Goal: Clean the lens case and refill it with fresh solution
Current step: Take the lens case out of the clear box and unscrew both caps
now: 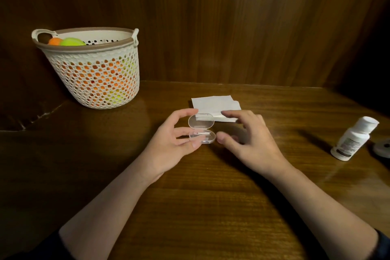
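Observation:
A clear plastic lens case (pixel 202 131) is held just above the wooden table, its hinged lid standing open toward the back. My left hand (pixel 172 143) grips it from the left, with the thumb at the lid edge and the fingers under the base. Just right of the case my right hand (pixel 249 139) hovers with fingers spread, its thumb tip close to the base and nothing in it. Behind the case lies a folded white tissue (pixel 215 104). A white solution bottle (pixel 353 139) stands at the far right, its cap on.
A white mesh basket (pixel 95 65) with orange and green balls stands at the back left. A dark round object (pixel 383 150) sits at the right edge beside the bottle. Wooden panel walls close in the back and both sides of the table (pixel 211 207).

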`<state>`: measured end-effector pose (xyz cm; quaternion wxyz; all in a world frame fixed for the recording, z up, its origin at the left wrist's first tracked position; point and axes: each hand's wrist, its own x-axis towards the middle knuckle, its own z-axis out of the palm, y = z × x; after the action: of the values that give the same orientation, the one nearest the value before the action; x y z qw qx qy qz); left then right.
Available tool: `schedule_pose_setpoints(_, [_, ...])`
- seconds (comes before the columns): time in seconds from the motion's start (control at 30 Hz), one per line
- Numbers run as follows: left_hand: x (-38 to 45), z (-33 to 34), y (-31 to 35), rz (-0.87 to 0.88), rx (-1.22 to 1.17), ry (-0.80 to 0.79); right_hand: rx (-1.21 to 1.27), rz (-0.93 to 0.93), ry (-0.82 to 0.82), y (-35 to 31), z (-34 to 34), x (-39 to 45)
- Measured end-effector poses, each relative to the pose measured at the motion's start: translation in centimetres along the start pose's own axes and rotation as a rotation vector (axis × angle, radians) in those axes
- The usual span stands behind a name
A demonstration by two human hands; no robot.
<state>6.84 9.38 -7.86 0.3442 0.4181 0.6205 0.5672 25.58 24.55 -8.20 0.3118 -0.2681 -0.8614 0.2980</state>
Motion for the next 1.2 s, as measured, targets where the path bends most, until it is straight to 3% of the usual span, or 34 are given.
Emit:
schedule_pose_setpoints(0.13, [-0.1,0.0,0.0,0.006,-0.013,-0.045,-0.082,-0.176,-0.1,-0.6,0.9,-0.2])
schedule_pose_setpoints(0.4, [0.0,-0.3,-0.5,-0.028,-0.076,-0.082,-0.207,-0.356,-0.039,-0.8,1.0,0.0])
schedule_pose_setpoints(0.7, [0.2,-0.4,-0.6,-0.035,-0.057,-0.109,-0.242,-0.417,0.02,-0.9,1.1,-0.1])
schedule_pose_setpoints(0.9, [-0.1,0.0,-0.5,-0.015,0.034,-0.02,-0.284,-0.38,0.02,-0.5,1.3,0.2])
schedule_pose_setpoints(1.2, [0.1,-2.1,-0.2,0.025,0.567,0.36,-0.393,-0.003,-0.056,1.5,1.5,0.7])
